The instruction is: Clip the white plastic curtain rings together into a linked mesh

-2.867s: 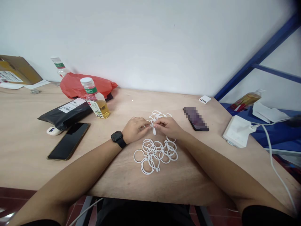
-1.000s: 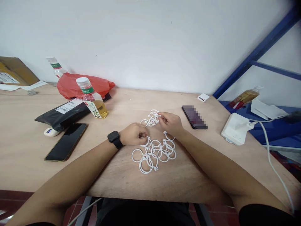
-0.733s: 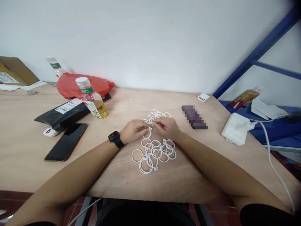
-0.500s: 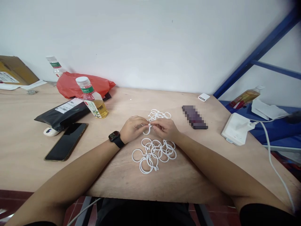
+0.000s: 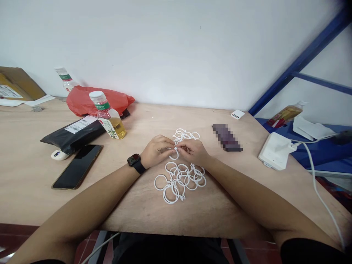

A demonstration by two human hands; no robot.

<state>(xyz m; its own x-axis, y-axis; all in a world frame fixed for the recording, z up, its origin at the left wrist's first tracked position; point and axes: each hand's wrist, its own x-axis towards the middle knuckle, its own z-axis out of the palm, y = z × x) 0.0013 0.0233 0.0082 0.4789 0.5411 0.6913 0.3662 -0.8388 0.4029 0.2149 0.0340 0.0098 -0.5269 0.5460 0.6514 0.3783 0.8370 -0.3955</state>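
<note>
Thin round white plastic ring (image 5: 172, 158) between left hand (image 5: 156, 150) and right hand (image 5: 194, 151)

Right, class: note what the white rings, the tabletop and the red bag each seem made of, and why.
White rings: probably plastic, smooth, matte; thin, evenly white hoops with small clasp lumps. Tabletop: wood, perhaps plywood, bare-looking; pale brown grain streaks show. Red bag: thin plastic film, slightly shiny; it lies crumpled in soft folds.

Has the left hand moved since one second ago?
Yes. The left hand has shifted away from the nearer ring pile, toward the wall, and now meets the right hand on one white ring.
</note>
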